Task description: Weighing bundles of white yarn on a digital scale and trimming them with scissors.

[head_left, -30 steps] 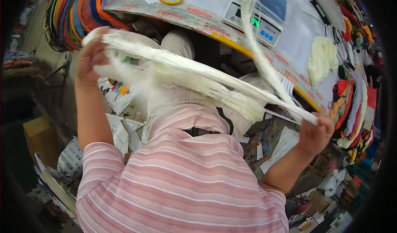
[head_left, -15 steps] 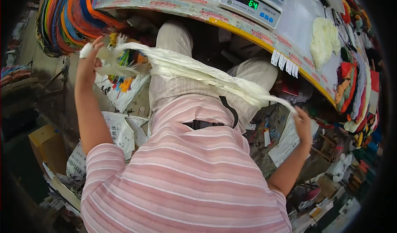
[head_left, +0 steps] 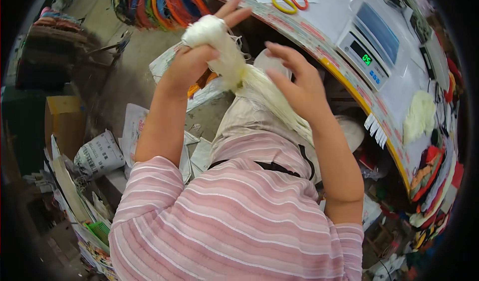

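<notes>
My left hand (head_left: 197, 56) is raised over the left side of my lap with a pale cream skein of yarn (head_left: 227, 61) looped thickly round its fingers. Two fingertips stick out beyond the loop, and the thumb presses against the yarn. From this hand the rest of the skein hangs down and to the right across my trousers, with loose threads at its edges. My right hand (head_left: 299, 84) hovers just right of the skein, palm toward it, fingers apart and nothing in them. Part of the skein's lower end passes behind my right forearm.
Ahead, a worktable with a yellow edge (head_left: 344, 81) carries a digital scale (head_left: 366, 56), scissors (head_left: 285, 0) and a cream yarn bundle (head_left: 419, 115). Colourful yarn hanks (head_left: 159, 4) hang at the far left; others (head_left: 431, 166) pile up right. A cardboard box (head_left: 66, 124) stands left.
The skein was stretched across my lap between both hands. Now it is looped round my left hand, and my right hand has let go and moved inward. The view has shifted toward the left.
</notes>
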`<state>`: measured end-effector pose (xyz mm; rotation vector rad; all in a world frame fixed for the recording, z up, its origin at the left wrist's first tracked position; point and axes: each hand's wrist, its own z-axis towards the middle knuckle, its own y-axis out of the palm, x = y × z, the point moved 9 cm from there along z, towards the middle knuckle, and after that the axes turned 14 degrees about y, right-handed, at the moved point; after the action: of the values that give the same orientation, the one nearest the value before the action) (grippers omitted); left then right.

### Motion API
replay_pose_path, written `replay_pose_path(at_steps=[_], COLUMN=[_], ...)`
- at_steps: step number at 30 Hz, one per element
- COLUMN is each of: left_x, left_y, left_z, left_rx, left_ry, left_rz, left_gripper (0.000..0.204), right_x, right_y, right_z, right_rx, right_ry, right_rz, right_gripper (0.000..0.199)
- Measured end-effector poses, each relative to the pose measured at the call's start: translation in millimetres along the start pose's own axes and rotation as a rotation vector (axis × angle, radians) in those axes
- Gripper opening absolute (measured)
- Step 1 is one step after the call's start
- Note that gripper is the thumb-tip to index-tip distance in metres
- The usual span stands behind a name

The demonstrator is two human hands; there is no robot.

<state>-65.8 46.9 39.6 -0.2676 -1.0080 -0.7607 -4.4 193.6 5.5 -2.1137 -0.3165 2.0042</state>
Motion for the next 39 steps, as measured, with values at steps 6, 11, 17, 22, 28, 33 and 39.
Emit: replay_pose_path(at_steps=[6, 11, 17, 22, 28, 33, 39], left_x=[9.7, 1.0, 14.6, 14.9, 15.6, 23.4, 13.9], left_y=[8.2, -14.7, -12.4, -16.8, -27.8, -27.7, -28.1], left_z=[1.0, -11.1, -10.0, -15.9, -19.1, -15.4, -13.6], left_rx=[-0.083, -0.034, 0.070, 0.090, 0.210, 0.208, 0.177], left_ry=[-0.098, -0.091, -0.146, -0.183, -0.135, -0.078, -0.122], left_rz=[0.050, -0.180, 0.046, 0.100, -0.042, 0.085, 0.106], left_gripper=[0.074, 0.077, 0.075, 0.068, 0.069, 0.078, 0.072], right_x=[-38.0, -32.5, -32.4, -36.5, -43.5, -51.1, -47.5], right_y=[59.0, 65.4, 57.9, 57.2, 59.3, 64.0, 53.0], right_z=[35.9, 31.7, 36.3, 37.5, 42.4, 42.3, 42.2], right_rx=[-0.255, -0.434, -0.371, -0.298, -0.314, -0.329, -0.260], right_ry=[0.040, 0.197, 0.241, 0.222, 0.197, 0.214, 0.229], right_rz=[0.068, 0.351, 0.300, 0.335, 0.387, 0.426, 0.344], right_gripper=[0.026, 0.016, 0.012, 0.009, 0.011, 0.029, 0.036])
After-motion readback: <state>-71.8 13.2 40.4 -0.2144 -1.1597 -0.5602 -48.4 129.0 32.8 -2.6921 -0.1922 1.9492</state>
